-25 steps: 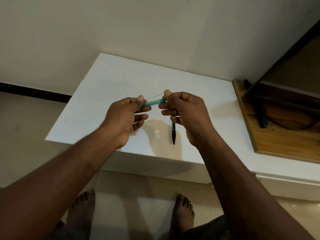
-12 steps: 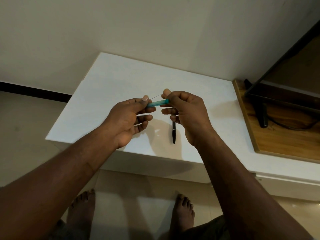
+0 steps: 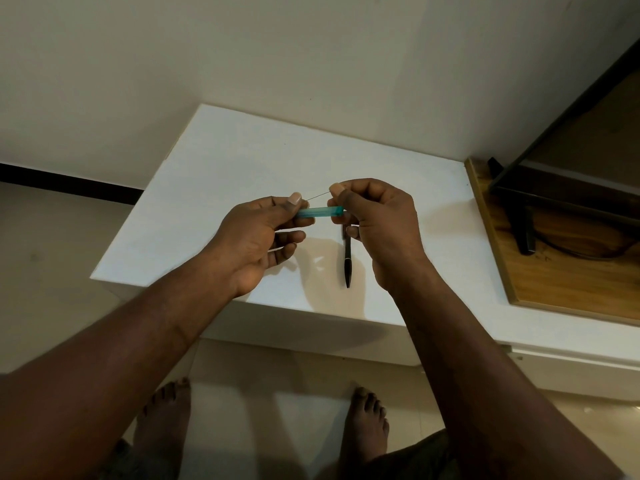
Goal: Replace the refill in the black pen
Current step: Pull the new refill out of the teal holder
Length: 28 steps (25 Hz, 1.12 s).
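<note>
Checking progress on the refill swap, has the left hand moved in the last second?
Yes. The left hand has shifted slightly to the right, toward the black pen lying still on the white table.

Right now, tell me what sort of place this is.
Most likely a room in a home. A white table stands against a plain painted wall, the person's bare feet rest on a pale floor, and a wooden shelf beside the table carries a dark stand with a cable.
</note>
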Motion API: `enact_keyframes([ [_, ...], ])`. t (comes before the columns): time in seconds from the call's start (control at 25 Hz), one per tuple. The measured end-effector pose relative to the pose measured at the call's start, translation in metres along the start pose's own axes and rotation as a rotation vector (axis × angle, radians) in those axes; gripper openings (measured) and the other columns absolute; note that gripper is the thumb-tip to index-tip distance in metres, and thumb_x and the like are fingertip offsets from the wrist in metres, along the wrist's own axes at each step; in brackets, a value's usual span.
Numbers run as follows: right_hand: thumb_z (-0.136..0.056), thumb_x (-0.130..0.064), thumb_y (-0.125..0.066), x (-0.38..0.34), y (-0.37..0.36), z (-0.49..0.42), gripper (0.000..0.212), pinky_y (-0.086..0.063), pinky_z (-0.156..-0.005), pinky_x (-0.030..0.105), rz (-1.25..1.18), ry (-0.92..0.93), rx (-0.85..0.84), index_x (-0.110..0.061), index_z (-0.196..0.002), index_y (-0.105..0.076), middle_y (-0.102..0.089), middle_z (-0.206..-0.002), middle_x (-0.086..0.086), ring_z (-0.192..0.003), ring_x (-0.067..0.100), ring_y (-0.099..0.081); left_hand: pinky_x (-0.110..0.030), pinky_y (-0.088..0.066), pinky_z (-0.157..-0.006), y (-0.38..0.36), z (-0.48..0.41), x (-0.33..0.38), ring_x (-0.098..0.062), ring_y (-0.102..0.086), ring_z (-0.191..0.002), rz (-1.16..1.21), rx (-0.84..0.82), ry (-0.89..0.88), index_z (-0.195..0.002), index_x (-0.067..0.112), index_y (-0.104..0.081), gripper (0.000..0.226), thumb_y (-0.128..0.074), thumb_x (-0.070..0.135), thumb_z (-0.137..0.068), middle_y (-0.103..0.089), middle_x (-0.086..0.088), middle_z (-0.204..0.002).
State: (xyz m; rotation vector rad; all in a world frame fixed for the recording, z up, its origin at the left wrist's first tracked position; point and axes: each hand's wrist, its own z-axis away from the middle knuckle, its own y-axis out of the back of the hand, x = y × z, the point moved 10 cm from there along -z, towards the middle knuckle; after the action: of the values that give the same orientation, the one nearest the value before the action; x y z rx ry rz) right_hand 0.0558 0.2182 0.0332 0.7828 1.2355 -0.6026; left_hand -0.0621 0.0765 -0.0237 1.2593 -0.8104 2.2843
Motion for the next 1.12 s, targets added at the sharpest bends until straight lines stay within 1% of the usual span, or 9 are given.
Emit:
enact_keyframes([
  [0.08, -0.099, -0.028, -0.074, 0.001, 0.007, -0.001, 0.009, -0.054, -0.072, 0.025, -0.029, -0.005, 0.057, -0.021, -0.097, -0.079, -0.082, -0.088, -0.005, -0.078, 0.009, -0.077, -0.025, -0.058, -0.060, 0.003, -0.001, 0.000, -0.009, -0.071, -0.066, 0.018, 0.023, -0.001, -0.099, 0.018, -0.078, 0.019, -0.068, 0.034, -0.097, -0.082, -0.001, -0.091],
  [0.16, -0.099, -0.027, -0.073, 0.002, 0.015, -0.002, 0.009, -0.053, -0.063, 0.018, -0.075, -0.010, 0.113, -0.021, -0.097, -0.079, -0.081, -0.088, -0.005, -0.074, 0.008, -0.077, -0.024, -0.058, -0.060, 0.006, -0.002, 0.002, -0.009, -0.071, -0.068, 0.026, 0.033, -0.016, -0.102, 0.015, -0.076, 0.019, -0.068, 0.032, -0.097, -0.082, -0.003, -0.095],
  [0.24, -0.099, -0.024, -0.073, 0.003, 0.021, -0.002, 0.008, -0.052, -0.057, 0.014, -0.124, -0.011, 0.164, -0.019, -0.096, -0.078, -0.081, -0.088, -0.003, -0.071, 0.009, -0.076, -0.023, -0.059, -0.062, 0.001, 0.000, 0.004, -0.010, -0.074, -0.072, -0.010, -0.009, -0.041, -0.105, 0.013, -0.075, 0.020, -0.068, 0.030, -0.098, -0.082, -0.004, -0.099],
  [0.32, -0.099, -0.024, -0.072, 0.004, 0.023, -0.001, 0.009, -0.052, -0.058, 0.014, -0.128, -0.001, 0.198, -0.020, -0.093, -0.078, -0.080, -0.087, -0.004, -0.072, 0.009, -0.074, -0.024, -0.060, -0.065, -0.011, 0.003, 0.004, -0.013, -0.076, -0.078, -0.069, -0.092, -0.061, -0.108, 0.010, -0.074, 0.023, -0.068, 0.029, -0.097, -0.082, -0.006, -0.101],
  [0.52, -0.099, -0.022, -0.073, 0.005, 0.023, -0.003, 0.008, -0.050, -0.053, 0.013, -0.166, -0.015, 0.178, -0.017, -0.094, -0.077, -0.079, -0.087, -0.001, -0.062, 0.008, -0.071, -0.025, -0.060, -0.069, -0.035, 0.011, 0.001, -0.018, -0.077, -0.081, -0.226, -0.268, -0.096, -0.109, 0.013, -0.075, 0.022, -0.070, 0.027, -0.093, -0.081, -0.008, -0.101],
  [0.76, -0.098, -0.025, -0.075, 0.008, 0.021, -0.004, 0.008, -0.050, -0.054, 0.011, -0.137, -0.024, 0.160, -0.018, -0.093, -0.077, -0.078, -0.082, -0.005, -0.062, 0.005, -0.070, -0.026, -0.061, -0.072, -0.050, 0.017, 0.002, -0.019, -0.078, -0.085, -0.543, -0.372, -0.169, -0.100, 0.023, -0.076, 0.010, -0.073, 0.019, -0.092, -0.082, 0.002, -0.093],
  [0.84, -0.098, -0.025, -0.075, 0.006, 0.024, -0.006, 0.009, -0.050, -0.054, 0.011, -0.132, -0.024, 0.177, -0.018, -0.093, -0.077, -0.079, -0.084, -0.004, -0.063, 0.005, -0.071, -0.029, -0.059, -0.074, -0.043, 0.011, 0.006, -0.018, -0.077, -0.086, -0.629, -0.282, -0.192, -0.095, 0.026, -0.077, 0.009, -0.076, 0.020, -0.090, -0.081, 0.006, -0.089],
  [1.0, -0.098, -0.026, -0.075, 0.006, 0.030, -0.007, 0.009, -0.052, -0.061, 0.020, -0.114, -0.036, 0.187, -0.018, -0.092, -0.076, -0.079, -0.088, -0.002, -0.065, 0.006, -0.071, -0.020, -0.041, -0.064, -0.003, 0.001, 0.029, -0.004, -0.063, -0.080, -0.966, 0.089, -0.339, -0.094, 0.029, -0.081, 0.008, -0.080, 0.032, -0.087, -0.072, 0.018, -0.084],
  [1.12, -0.096, -0.025, -0.075, 0.009, 0.029, -0.008, 0.008, -0.052, -0.068, 0.025, -0.086, -0.051, 0.168, -0.018, -0.093, -0.077, -0.079, -0.091, -0.003, -0.065, 0.004, -0.071, -0.025, -0.043, -0.065, 0.011, -0.005, 0.030, -0.009, -0.063, -0.078, -1.126, 0.195, -0.345, -0.093, 0.026, -0.081, 0.015, -0.082, 0.038, -0.084, -0.069, 0.013, -0.083],
])
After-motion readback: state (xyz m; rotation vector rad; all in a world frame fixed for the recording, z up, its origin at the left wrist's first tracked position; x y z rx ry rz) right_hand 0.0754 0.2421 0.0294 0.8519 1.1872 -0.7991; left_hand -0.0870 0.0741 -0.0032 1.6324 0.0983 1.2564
